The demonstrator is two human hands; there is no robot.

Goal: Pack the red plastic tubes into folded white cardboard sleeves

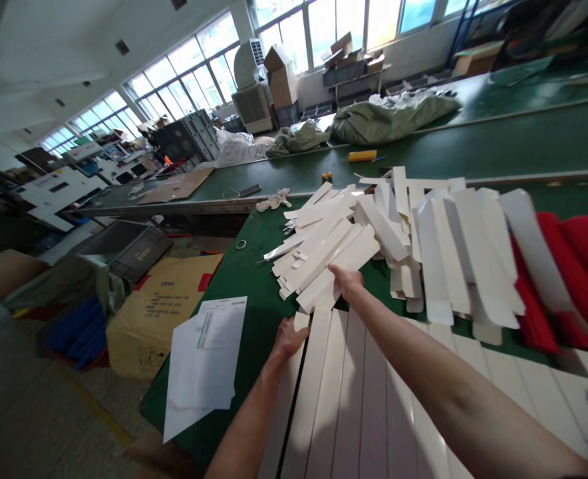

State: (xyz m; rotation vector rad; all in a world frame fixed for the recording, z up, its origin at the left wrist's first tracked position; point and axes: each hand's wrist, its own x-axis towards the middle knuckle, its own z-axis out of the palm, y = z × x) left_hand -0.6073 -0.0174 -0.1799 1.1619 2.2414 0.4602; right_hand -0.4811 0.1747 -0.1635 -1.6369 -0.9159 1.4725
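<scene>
My left hand (291,337) is closed on the top end of the leftmost white strip (287,392), which lies at the left of a row of long white strips (341,392) on the green table. My right hand (346,281) reaches up to a loose heap of white card pieces (324,233), its thumb and fingers pinched on the lower edge of one. More white pieces (438,246) are piled to the right of the heap.
White papers (207,359) lie at the table's left edge. A tape ring (241,245) and a white glove (274,200) sit farther up. Red bundles (583,266) are at the right. Behind runs a green conveyor (523,143) with green sacks (394,118).
</scene>
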